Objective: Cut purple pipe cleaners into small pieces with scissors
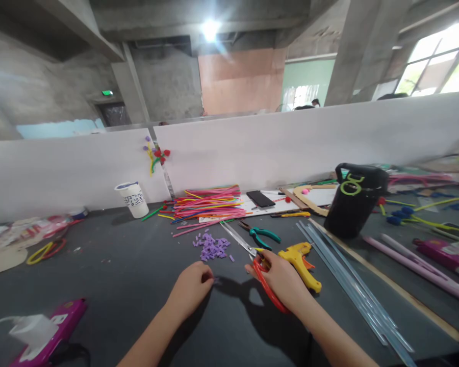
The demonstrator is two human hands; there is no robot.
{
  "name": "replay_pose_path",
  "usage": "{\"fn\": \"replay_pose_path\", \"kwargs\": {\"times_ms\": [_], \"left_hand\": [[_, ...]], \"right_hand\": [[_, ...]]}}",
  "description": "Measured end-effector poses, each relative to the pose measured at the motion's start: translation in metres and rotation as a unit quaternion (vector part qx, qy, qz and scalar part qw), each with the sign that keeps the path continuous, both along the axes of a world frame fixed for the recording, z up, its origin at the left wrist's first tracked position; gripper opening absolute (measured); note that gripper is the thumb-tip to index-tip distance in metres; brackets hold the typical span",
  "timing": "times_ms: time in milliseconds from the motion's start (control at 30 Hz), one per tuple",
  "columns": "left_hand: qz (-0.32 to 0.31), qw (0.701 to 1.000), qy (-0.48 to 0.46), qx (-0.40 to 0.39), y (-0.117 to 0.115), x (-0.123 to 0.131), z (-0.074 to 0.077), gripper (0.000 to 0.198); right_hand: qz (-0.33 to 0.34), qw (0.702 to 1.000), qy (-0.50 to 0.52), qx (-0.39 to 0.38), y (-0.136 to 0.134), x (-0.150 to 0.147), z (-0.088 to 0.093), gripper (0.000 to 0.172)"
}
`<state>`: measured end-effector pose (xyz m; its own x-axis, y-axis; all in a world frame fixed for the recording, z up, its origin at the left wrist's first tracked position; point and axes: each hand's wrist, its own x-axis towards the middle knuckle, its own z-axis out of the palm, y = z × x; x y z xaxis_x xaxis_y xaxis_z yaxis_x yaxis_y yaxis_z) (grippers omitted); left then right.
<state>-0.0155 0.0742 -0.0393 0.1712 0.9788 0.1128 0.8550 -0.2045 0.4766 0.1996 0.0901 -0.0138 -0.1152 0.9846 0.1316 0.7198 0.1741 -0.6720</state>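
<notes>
My right hand (pixel 285 278) is wrapped round the red handles of a pair of scissors (pixel 237 237), whose blades point away and to the left over the dark table. Low over the tabletop, my left hand (pixel 191 288) is closed, thumb and fingertips pressed together. A faint purplish bit shows by its fingertips, too small to make out. Just beyond the hands lies a loose pile of short purple pieces (pixel 211 248). Teal-handled pliers (pixel 265 234) rest past the scissors. A yellow glue gun (pixel 302 262) lies right of my right hand.
Behind the pile are bundled coloured pipe cleaners (pixel 210 204) and a black phone (pixel 260 199). Clear glue sticks (pixel 352 280) and a black bottle (pixel 354 204) stand or lie to the right. At left are a white cup (pixel 133 200) and a purple power strip (pixel 67 316). A white partition (pixel 252 148) closes the back.
</notes>
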Motion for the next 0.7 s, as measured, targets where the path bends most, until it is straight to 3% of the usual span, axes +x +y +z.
{"fn": "replay_pose_path", "kwargs": {"times_ms": [133, 333, 433, 533, 700], "left_hand": [[-0.025, 1.0, 0.002, 0.005, 0.007, 0.015, -0.001, 0.014], [-0.028, 0.999, 0.0, 0.02, 0.021, 0.003, 0.009, 0.024], [-0.068, 0.997, 0.017, 0.036, 0.032, 0.008, 0.011, 0.025], [-0.129, 0.99, 0.046, 0.046, 0.044, 0.023, 0.005, 0.027], [-0.161, 0.983, 0.072, 0.057, 0.058, 0.039, -0.006, 0.021]], "right_hand": [[-0.008, 1.0, 0.017, 0.002, 0.0, 0.006, 0.004, 0.02], [-0.021, 0.999, 0.039, 0.008, 0.0, 0.007, 0.01, 0.022], [-0.016, 0.997, 0.075, 0.013, 0.001, 0.006, 0.007, 0.021], [0.006, 0.991, 0.135, 0.01, 0.002, 0.003, 0.001, 0.016], [0.007, 0.988, 0.152, 0.013, 0.003, 0.003, -0.003, 0.012]]}}
